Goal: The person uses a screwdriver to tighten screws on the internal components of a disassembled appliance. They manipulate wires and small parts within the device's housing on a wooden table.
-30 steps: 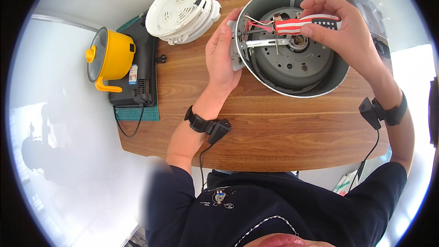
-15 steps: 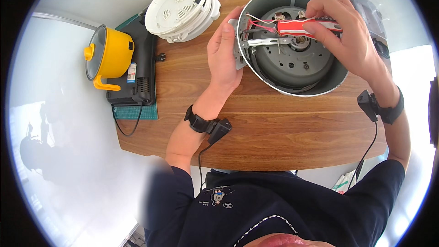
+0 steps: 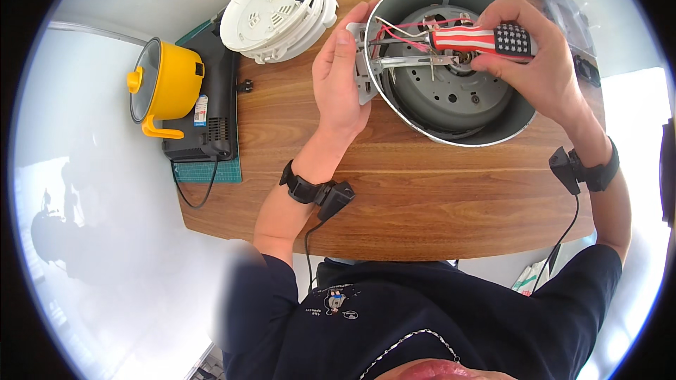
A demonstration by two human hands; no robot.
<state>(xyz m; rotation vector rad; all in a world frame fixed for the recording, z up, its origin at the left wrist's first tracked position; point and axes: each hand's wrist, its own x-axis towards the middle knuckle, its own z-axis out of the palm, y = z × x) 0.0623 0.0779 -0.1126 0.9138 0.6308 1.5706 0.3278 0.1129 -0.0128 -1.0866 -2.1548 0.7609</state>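
A round grey metal rice cooker shell (image 3: 426,109) lies open side up at the far middle of the table. Inside are pink and white wires (image 3: 401,31) and a metal strip (image 3: 415,62). My left hand (image 3: 339,77) is closed around the light-coloured side panel (image 3: 363,70), thumb on its near face. Gripped in my right hand (image 3: 542,49) is a screwdriver (image 3: 465,40) with a red, white and black star-patterned handle. Its shaft points left across the shell toward the wall by the panel; I cannot tell exactly where the tip sits.
Stacked white round plastic parts (image 3: 267,14) stand left of the shell. Further left, a yellow pot (image 3: 174,77) with a lid rests on a black appliance (image 3: 220,98) over a green cutting mat (image 3: 225,173). A clear plastic box (image 3: 563,14) is at the far right.
The screwdriver handle has turned, bringing its star pattern into view, and my right fingers have shifted on it toward the handle's lower side. My left hand still holds the panel.
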